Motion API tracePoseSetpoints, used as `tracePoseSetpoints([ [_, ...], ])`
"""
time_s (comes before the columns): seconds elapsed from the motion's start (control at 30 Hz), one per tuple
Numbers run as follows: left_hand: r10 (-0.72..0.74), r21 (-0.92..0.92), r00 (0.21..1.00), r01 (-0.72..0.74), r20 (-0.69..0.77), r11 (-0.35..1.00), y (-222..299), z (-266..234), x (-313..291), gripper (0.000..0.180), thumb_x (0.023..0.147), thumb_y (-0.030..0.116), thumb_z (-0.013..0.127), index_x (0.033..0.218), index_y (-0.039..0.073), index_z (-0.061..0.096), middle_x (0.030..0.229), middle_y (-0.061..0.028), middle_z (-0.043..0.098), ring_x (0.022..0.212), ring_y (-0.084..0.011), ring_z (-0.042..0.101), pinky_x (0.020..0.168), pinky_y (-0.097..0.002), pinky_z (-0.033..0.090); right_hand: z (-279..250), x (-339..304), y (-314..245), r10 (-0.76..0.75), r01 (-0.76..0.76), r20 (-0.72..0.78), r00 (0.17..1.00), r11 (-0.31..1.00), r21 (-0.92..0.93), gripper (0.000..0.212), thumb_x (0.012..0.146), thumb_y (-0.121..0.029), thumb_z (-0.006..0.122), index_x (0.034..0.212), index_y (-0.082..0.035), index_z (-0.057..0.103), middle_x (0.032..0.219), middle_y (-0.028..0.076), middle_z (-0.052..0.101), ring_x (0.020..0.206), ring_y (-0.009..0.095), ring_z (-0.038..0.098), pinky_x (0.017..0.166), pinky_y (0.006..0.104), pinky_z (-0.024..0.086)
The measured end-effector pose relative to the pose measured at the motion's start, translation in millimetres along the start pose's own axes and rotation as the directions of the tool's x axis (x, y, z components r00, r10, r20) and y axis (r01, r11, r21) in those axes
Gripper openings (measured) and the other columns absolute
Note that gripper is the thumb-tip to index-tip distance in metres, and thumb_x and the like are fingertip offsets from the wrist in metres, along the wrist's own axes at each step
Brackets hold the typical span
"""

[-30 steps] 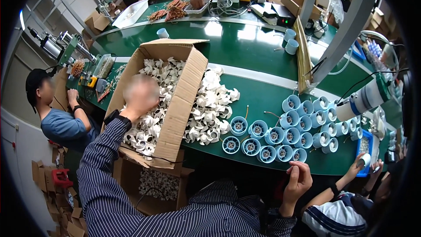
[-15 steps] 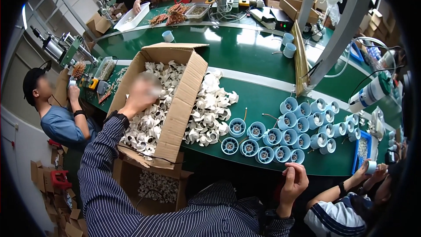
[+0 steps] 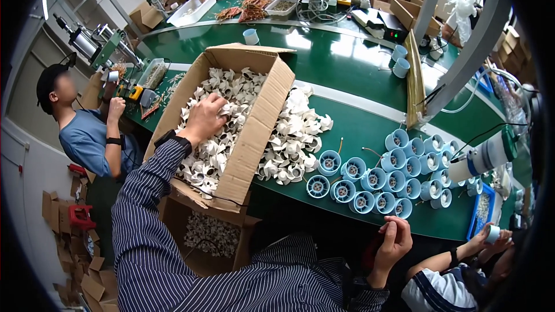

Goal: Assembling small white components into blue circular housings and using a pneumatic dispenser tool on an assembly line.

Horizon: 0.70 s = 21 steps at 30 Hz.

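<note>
My left hand [image 3: 203, 120] reaches into an open cardboard box [image 3: 254, 130] of white plastic fan wheels [image 3: 222, 138]. Its fingers are slightly apart and bent down onto the top pieces, with the tips partly hidden among them. My right hand [image 3: 394, 244] hovers by the table's front edge, near the light-blue fan housings [image 3: 383, 201]. Its fingers are curled in towards the thumb, and nothing shows between them. More loose fan wheels [image 3: 295, 133] lie heaped against the box's right side.
The housings stand in rows on the green table [image 3: 277, 199], some with wires. Another box of white pieces [image 3: 211, 237] sits below. A person [image 3: 87, 121] works at left. At right, another person's hands [image 3: 491, 236] hold a housing near a blue tray [image 3: 484, 211]. A metal post [image 3: 474, 46] rises beyond.
The whole view has shifted, so the scene sits further right. My left hand was blurred in the box and now rests sharper on the fan wheels. My right hand has hardly moved.
</note>
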<state>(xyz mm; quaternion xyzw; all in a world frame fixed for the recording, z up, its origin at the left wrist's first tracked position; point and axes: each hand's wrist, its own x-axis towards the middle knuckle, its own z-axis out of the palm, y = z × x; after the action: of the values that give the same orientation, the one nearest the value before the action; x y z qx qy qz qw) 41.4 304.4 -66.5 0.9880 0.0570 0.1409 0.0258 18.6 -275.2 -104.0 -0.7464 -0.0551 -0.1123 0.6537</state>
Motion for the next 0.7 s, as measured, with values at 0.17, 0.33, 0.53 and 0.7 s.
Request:
tracePoseSetpoints([
  [0.17,-0.004,-0.089,0.999,0.001,-0.040,0.996,-12.3,-5.7,4.5,0.030,0.082,0.015,0.078,0.111,0.007,0.074,0.117,-0.0133,0.070,0.102,-0.0390,0.072,0.089,-0.0466,0.061,5.2,1.1,-1.4,-0.012,0.012,0.018,1.000,1.000,0.025,0.013,0.105,-0.002,0.062,0.106,0.006,0.072,0.103,0.012,0.073,0.074,0.010,0.065,0.069,0.0231,0.053],
  [0.33,-0.049,-0.226,0.979,0.003,-0.198,0.974,-10.1,-29.2,18.0,0.027,0.082,0.015,0.080,0.103,-0.001,0.075,0.104,-0.0146,0.073,0.098,-0.0326,0.074,0.087,-0.0407,0.058,8.7,1.7,-6.4,-0.018,0.018,0.040,0.999,1.000,0.015,0.013,0.105,-0.002,0.062,0.106,0.006,0.072,0.103,0.012,0.073,0.075,0.011,0.065,0.070,0.0232,0.054],
  [0.53,-0.043,-0.282,0.979,-0.016,-0.201,0.959,12.7,-70.6,36.4,0.025,0.084,0.015,0.081,0.104,0.000,0.076,0.105,-0.0130,0.073,0.093,-0.0302,0.074,0.084,-0.0391,0.060,17.6,1.5,-11.7,-0.027,0.025,0.063,0.998,0.999,0.025,0.013,0.105,-0.002,0.061,0.106,0.006,0.071,0.103,0.011,0.072,0.074,0.011,0.065,0.069,0.0234,0.053],
  [0.7,-0.233,-0.704,0.972,0.173,0.011,0.689,81.2,-105.2,50.3,0.027,0.087,0.014,0.087,0.106,0.000,0.074,0.102,-0.0053,0.072,0.089,-0.0148,0.073,0.075,-0.0312,0.061,26.2,1.5,-20.0,-0.058,0.057,0.111,0.992,0.998,0.015,0.013,0.106,-0.002,0.061,0.105,0.005,0.071,0.103,0.012,0.072,0.074,0.011,0.065,0.068,0.0240,0.053],
])
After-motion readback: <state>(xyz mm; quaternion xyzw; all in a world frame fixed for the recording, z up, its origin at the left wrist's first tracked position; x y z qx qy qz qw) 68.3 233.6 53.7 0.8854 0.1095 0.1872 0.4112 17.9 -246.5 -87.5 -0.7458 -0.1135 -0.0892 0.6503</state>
